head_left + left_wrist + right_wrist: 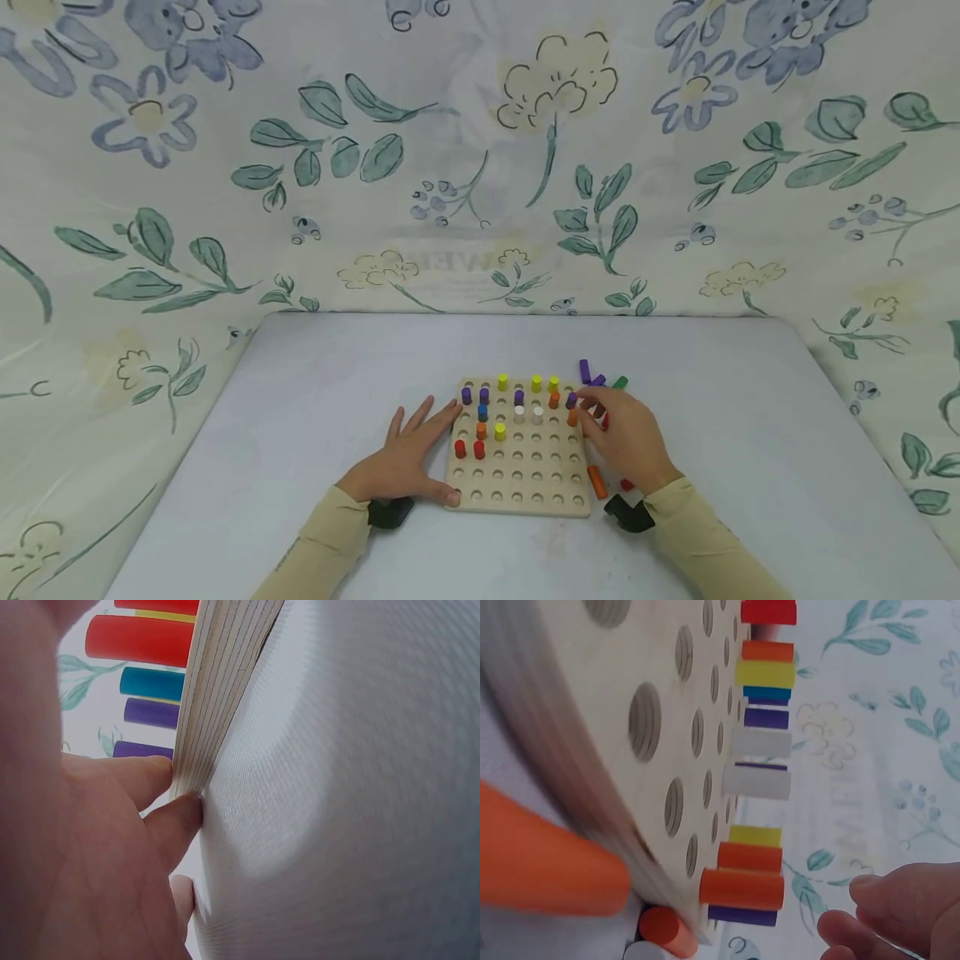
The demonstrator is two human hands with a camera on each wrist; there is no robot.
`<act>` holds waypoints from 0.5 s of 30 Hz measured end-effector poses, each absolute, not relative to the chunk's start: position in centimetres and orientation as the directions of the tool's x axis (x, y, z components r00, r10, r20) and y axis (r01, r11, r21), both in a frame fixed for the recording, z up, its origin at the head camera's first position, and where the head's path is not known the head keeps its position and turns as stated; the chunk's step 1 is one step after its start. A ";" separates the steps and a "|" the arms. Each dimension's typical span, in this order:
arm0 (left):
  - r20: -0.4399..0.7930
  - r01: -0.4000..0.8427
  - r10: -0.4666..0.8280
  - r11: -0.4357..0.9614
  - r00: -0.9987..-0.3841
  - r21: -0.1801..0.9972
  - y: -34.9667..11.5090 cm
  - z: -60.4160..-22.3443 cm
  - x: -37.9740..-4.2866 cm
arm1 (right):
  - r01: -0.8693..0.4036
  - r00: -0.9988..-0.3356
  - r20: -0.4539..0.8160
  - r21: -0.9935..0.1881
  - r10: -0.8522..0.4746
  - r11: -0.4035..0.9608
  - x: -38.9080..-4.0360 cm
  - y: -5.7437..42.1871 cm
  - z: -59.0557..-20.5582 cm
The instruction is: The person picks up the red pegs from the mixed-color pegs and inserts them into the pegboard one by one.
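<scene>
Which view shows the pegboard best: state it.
The head view, where nearly the whole pegboard shows. The left wrist view shows only its edge; the right wrist view, part of its holed top and edge.

In the head view, you see the white tabletop (300,375) under soft, bright light with only faint shadows. In the left-wrist view, the tabletop greys toward 4 o'clock and your left hand (105,840) darkens toward 9; in the right-wrist view, the orange peg (547,859) at 8 o'clock is out of focus.
</scene>
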State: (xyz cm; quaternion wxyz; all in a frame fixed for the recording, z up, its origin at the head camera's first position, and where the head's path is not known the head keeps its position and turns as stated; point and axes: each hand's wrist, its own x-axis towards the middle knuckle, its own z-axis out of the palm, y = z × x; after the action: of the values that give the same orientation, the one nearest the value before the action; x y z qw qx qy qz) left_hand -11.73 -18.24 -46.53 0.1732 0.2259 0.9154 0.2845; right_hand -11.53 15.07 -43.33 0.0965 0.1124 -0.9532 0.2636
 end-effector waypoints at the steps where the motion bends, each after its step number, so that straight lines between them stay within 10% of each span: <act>1: -0.188 0.316 0.512 0.736 -0.838 0.599 -18.3 -46.6 -11.7 | -0.263 -0.956 0.249 -0.481 -0.157 0.836 -11.6 15.2 -43.4; 15: -0.195 0.310 0.509 0.740 -0.838 0.597 -18.3 -46.6 -11.7 | -0.295 -0.937 0.320 -0.508 -0.141 0.810 -12.5 17.0 -43.9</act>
State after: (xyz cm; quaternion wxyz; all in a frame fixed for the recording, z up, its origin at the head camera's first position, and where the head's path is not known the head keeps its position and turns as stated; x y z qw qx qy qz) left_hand -11.74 -18.26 -46.61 0.1758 0.2238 0.9159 0.2831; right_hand -12.52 17.02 -43.93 0.1346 0.1158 -0.9416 0.2861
